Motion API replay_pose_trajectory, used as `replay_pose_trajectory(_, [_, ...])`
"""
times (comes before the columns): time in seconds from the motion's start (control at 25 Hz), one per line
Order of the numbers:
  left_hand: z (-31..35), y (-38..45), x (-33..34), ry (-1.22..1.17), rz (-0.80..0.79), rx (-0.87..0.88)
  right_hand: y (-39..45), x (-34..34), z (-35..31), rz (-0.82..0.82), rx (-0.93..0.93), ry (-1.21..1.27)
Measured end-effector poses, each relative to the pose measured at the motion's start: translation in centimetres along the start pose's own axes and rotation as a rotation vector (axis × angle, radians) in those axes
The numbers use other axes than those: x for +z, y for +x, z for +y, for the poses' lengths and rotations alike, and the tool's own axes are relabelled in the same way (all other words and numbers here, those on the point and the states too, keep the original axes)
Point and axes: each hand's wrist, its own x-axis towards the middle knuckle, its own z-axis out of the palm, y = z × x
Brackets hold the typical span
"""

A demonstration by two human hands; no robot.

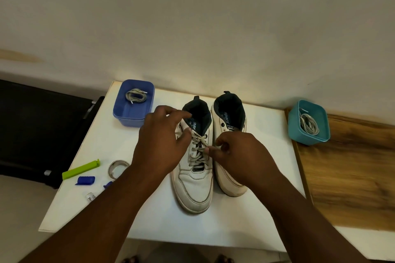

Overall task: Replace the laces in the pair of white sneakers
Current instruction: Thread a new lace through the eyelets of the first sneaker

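Two white sneakers stand side by side on the white table, toes toward me. The left sneaker carries a white lace threaded through its eyelets. My left hand pinches one lace end near the top eyelets, with the fingers curled over the shoe's side. My right hand pinches the other lace end at the shoe's right edge. Much of the right sneaker is hidden behind my right hand, and no lace shows on it.
A blue tub at the back left holds a coiled lace. On the wooden surface to the right sits a teal tub, with laces in it. A green clip, tape roll and blue caps lie front left.
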Motion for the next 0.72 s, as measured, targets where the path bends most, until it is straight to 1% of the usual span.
replay_pose_trajectory(0.08, [0.2,0.1,0.1,0.033,-0.056,0.056,-0.2,0.3,-0.7,0.059,-0.077,0.004])
replay_pose_trajectory(0.16, [0.3,0.0,0.3,0.027,-0.091,0.064,-0.2,0.8,-1.1,0.087,-0.114,-0.016])
replay_pose_trajectory(0.28, [0.1,0.2,0.3,0.023,-0.068,0.048,0.0,1.4,-1.1,0.092,-0.108,-0.013])
replay_pose_trajectory(0.36, [0.0,0.3,0.3,0.031,-0.081,0.036,0.1,1.6,-1.1,0.087,-0.099,-0.004])
replay_pose_trajectory(0.48, [-0.2,0.3,0.5,0.119,-0.102,0.066,0.2,1.9,-1.1,0.066,-0.101,-0.009])
replay_pose_trajectory(0.6, [-0.3,0.4,0.7,0.199,-0.069,0.107,0.1,1.7,-1.2,0.050,-0.096,-0.017])
replay_pose_trajectory(0.72, [-0.4,0.3,0.7,0.257,-0.003,0.096,0.1,1.4,-1.1,0.035,-0.096,-0.029])
